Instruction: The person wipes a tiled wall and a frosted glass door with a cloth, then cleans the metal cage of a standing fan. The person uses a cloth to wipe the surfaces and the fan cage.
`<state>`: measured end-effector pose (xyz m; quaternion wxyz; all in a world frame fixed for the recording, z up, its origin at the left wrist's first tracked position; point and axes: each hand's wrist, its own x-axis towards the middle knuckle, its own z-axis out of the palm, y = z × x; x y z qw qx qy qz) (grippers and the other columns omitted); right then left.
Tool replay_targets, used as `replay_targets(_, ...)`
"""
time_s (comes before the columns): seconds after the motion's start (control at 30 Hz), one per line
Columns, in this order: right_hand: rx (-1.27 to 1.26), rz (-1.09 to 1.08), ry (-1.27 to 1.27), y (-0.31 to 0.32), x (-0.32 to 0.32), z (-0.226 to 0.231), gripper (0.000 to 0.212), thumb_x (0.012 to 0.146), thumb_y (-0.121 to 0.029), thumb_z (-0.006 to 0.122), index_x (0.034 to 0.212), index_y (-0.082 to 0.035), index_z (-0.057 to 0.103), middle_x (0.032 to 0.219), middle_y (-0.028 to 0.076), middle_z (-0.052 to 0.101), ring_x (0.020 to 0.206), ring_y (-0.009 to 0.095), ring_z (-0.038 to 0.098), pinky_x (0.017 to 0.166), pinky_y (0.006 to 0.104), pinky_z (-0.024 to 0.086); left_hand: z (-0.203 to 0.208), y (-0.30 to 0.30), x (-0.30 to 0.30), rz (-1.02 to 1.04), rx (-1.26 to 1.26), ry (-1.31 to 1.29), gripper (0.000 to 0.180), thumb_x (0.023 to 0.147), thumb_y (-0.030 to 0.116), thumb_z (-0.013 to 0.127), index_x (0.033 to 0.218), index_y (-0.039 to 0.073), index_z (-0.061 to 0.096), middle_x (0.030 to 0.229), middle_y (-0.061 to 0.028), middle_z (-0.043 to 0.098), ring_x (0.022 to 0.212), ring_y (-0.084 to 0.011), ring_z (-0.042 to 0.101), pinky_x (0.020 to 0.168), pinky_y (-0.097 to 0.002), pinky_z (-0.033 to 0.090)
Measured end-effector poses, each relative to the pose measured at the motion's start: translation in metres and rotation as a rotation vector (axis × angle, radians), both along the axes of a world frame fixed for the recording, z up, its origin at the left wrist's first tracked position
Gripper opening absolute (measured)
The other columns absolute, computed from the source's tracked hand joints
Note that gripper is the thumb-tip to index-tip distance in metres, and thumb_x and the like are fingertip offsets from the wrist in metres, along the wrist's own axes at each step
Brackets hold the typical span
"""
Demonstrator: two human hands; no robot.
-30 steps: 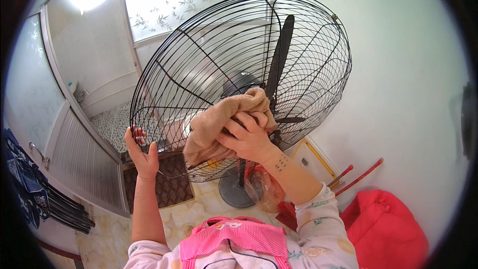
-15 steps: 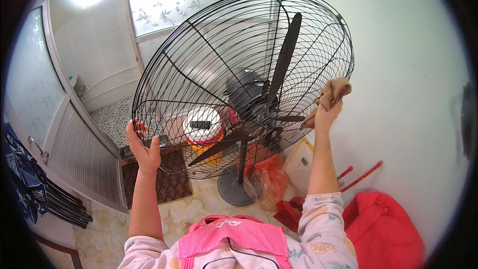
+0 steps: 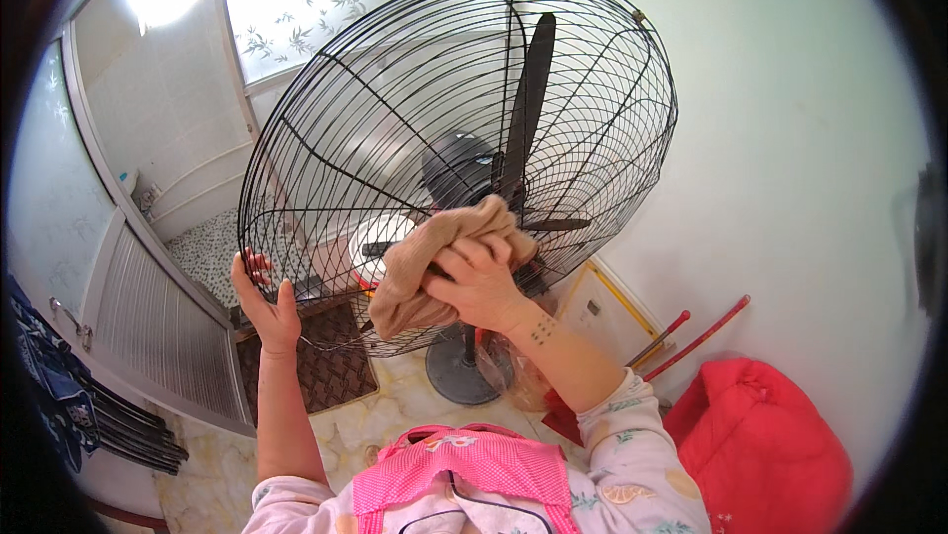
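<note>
A large pedestal fan with a black wire guard [image 3: 592, 124] stands tilted before me. Dark blades [image 3: 534, 89] and a rounded motor housing [image 3: 457, 168] show through the wires. At the guard's lower left rim, my left hand [image 3: 269, 312] grips the edge, its fingers passing behind the wires and its thumb in front. My right hand [image 3: 481, 282] presses a bunched brown cloth [image 3: 410, 282] against the lower front of the guard. The cloth and hand cover part of the lower blades and the pole. Below, the round fan base [image 3: 468, 376] rests on the floor.
Behind the guard stands a white-lidded bucket [image 3: 380, 238]. A brown mat [image 3: 311, 361] lies by the open door [image 3: 163, 307]. On the right are red-handled poles [image 3: 703, 336] and a red padded bundle [image 3: 765, 435]. Folded black chairs [image 3: 138, 415] lean at the left.
My right hand has carried the cloth from the guard's right side leftward to its lower front. My left hand keeps its hold on the rim. The view has shifted slightly.
</note>
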<state>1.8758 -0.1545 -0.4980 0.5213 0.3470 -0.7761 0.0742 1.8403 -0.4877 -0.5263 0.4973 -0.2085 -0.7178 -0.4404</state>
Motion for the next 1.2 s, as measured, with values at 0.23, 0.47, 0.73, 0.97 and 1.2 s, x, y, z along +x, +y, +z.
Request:
replay_targets(0.23,-0.189,-0.095,0.01,0.03,-0.015,-0.007,0.033,0.068,-0.028,0.068,0.099,-0.021,0.061,0.113,0.003,0.052,0.111,0.026,0.044,0.09,0.0421,0.032,0.005,-0.003,0.001,-0.01,-0.019,0.018,0.071,0.087,0.031,0.066,0.139,-0.003,0.031,0.119,-0.0111,0.048,0.099,-0.0196,0.048,0.083,-0.0342,0.04)
replay_targets(0.47,-1.164,-0.176,-0.073,0.158,-0.054,-0.056,0.066,0.073,-0.006,0.068,0.132,-0.003,0.041,0.13,0.019,0.038,0.121,0.038,0.039,0.105,0.0471,0.032,0.002,0.005,0.004,0.016,-0.055,0.005,0.072,0.088,0.026,0.064,0.142,-0.002,0.028,0.125,-0.0128,0.047,0.102,-0.0214,0.049,0.088,-0.0365,0.04)
replay_targets(0.73,-0.578,-0.103,0.007,0.067,-0.016,0.026,0.056,0.069,-0.016,0.075,0.118,-0.002,0.052,0.135,0.019,0.039,0.124,0.036,0.038,0.105,0.0435,0.031,-0.004,-0.002,0.012,0.035,-0.007,0.005,0.072,0.09,0.031,0.063,0.143,-0.002,0.027,0.128,-0.0115,0.047,0.105,-0.0209,0.049,0.086,-0.0345,0.039)
replay_targets(0.97,0.099,0.114,-0.043,-0.039,0.008,-0.001,0.024,0.073,-0.028,0.061,0.096,-0.024,0.061,0.125,-0.003,0.05,0.121,0.023,0.04,0.098,0.0478,0.025,0.001,0.005,0.011,0.014,0.017,-0.02,0.074,0.089,0.036,0.064,0.143,0.0,0.028,0.125,-0.0104,0.047,0.103,-0.0203,0.049,0.085,-0.0348,0.039)
replay_targets(1.2,-0.028,-0.076,-0.07,0.008,0.002,0.008,0.022,0.074,-0.024,0.059,0.095,-0.022,0.063,0.119,-0.003,0.052,0.115,0.023,0.045,0.094,0.0468,0.03,0.004,-0.001,0.005,0.064,-0.054,0.005,0.073,0.089,0.033,0.064,0.142,-0.002,0.029,0.122,-0.0107,0.048,0.1,-0.0202,0.049,0.086,-0.0346,0.04)
